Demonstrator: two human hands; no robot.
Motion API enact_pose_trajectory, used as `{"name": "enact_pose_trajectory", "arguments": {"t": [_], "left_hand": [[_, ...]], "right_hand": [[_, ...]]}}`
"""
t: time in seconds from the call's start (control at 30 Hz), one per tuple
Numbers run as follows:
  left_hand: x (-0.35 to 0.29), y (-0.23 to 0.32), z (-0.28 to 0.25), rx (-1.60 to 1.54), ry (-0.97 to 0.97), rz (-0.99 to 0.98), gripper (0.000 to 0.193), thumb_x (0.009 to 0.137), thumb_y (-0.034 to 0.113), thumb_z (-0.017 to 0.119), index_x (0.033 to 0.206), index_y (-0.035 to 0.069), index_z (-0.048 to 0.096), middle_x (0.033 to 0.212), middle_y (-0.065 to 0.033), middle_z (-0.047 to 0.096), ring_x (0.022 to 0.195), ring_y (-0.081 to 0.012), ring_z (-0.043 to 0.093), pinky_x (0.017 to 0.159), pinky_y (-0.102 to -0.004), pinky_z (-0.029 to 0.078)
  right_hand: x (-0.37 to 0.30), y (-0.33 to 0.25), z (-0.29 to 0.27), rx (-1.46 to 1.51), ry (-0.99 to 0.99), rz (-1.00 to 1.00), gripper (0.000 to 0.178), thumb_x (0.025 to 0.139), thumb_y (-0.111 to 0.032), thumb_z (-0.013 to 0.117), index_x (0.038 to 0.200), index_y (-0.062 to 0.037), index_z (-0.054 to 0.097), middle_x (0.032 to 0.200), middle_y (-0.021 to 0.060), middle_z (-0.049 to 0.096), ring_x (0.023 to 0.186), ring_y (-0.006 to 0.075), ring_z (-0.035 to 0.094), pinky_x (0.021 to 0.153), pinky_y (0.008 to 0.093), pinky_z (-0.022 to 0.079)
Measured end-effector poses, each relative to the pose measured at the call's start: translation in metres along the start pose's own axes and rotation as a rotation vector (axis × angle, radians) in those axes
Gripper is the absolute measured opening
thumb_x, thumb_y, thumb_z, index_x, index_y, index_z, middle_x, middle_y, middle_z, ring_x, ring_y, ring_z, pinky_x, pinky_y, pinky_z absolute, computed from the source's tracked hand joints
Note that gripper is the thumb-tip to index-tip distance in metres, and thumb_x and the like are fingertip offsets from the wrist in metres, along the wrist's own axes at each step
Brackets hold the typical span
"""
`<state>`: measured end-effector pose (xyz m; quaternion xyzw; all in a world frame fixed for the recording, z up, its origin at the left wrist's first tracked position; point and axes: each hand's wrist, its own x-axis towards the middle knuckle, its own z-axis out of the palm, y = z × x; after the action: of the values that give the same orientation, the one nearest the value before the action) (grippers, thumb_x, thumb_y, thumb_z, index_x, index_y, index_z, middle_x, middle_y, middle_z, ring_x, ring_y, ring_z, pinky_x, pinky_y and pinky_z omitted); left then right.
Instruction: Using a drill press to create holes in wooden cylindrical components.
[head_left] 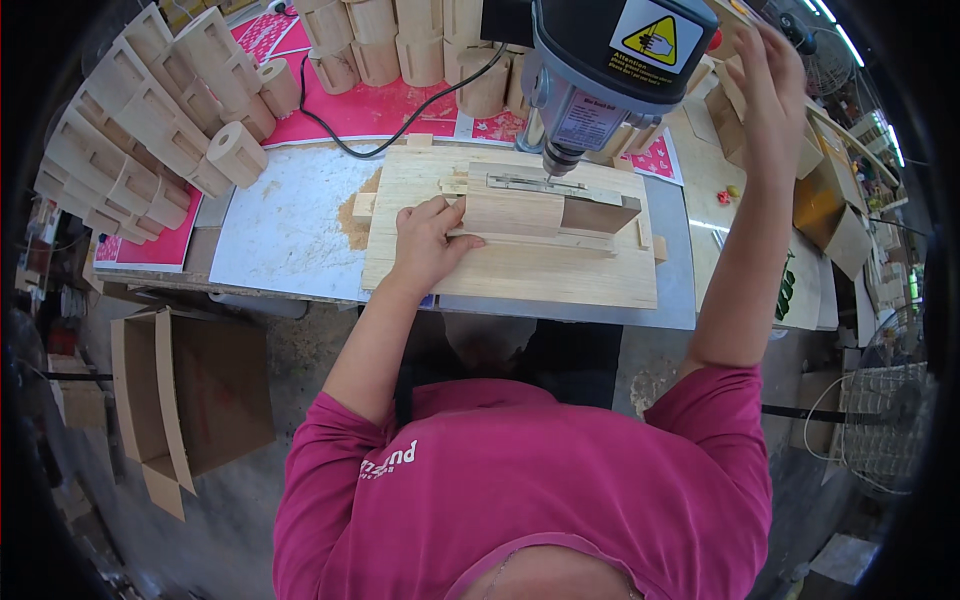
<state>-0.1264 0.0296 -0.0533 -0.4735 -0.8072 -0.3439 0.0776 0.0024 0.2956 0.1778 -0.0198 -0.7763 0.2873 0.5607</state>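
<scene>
So I've got my left hand point(428, 243) pressed flat, fingers spread, on the wooden block point(515, 212) sitting in the jig board point(520, 265) on the counter point(290, 240) — the block's long axis runs left to right, with the drill bit point(553, 168) right over its top edge. My right hand point(765, 85) is way up beside the drill press head point(610, 60), fingers curled, but I can't tell what it grips.

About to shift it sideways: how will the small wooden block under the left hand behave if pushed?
The wooden block looks stiff and probably light. Flat-faced, it should slide rather than roll. The left hand presses it against strips on the plywood jig, which may block sideways travel.
</scene>
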Motion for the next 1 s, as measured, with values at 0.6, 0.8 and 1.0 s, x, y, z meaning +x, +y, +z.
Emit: {"name": "enact_pose_trajectory", "arguments": {"t": [0.6, 0.8, 1.0], "left_hand": [[-0.001, -0.003, -0.001, -0.013, -0.026, -0.011, 0.052, 0.059, 0.034, 0.074, 0.107, 0.015, 0.061, 0.072, 0.0008, 0.05, 0.072, -0.0174, 0.052, 0.069, -0.0338, 0.03], [-0.001, -0.006, 0.003, -0.01, -0.055, -0.015, 0.053, 0.059, 0.034, 0.075, 0.105, 0.012, 0.062, 0.071, 0.0002, 0.05, 0.073, -0.0177, 0.052, 0.069, -0.0342, 0.031], [0.002, -0.001, 0.001, -0.054, -0.075, -0.053, 0.051, 0.06, 0.033, 0.075, 0.104, 0.011, 0.062, 0.072, 0.0005, 0.051, 0.073, -0.0176, 0.052, 0.069, -0.0345, 0.031]], "right_hand": [[-0.061, -0.06, 0.004, -0.349, -0.128, 0.113, 0.028, 0.091, -0.022, 0.047, 0.08, 0.0001, 0.061, 0.058, -0.0008, 0.048, 0.047, 0.0037, 0.04, 0.045, 0.0203, 0.03], [-0.117, -0.057, 0.015, -0.158, -0.019, 0.205, 0.013, 0.086, -0.007, 0.052, 0.079, 0.0026, 0.059, 0.056, 0.004, 0.046, 0.051, 0.0073, 0.041, 0.047, 0.0231, 0.034], [-0.168, -0.008, 0.035, -0.094, 0.079, 0.073, 0.01, 0.082, -0.001, 0.051, 0.083, 0.0028, 0.061, 0.062, 0.0083, 0.056, 0.051, 0.0159, 0.051, 0.051, 0.025, 0.04]]}}
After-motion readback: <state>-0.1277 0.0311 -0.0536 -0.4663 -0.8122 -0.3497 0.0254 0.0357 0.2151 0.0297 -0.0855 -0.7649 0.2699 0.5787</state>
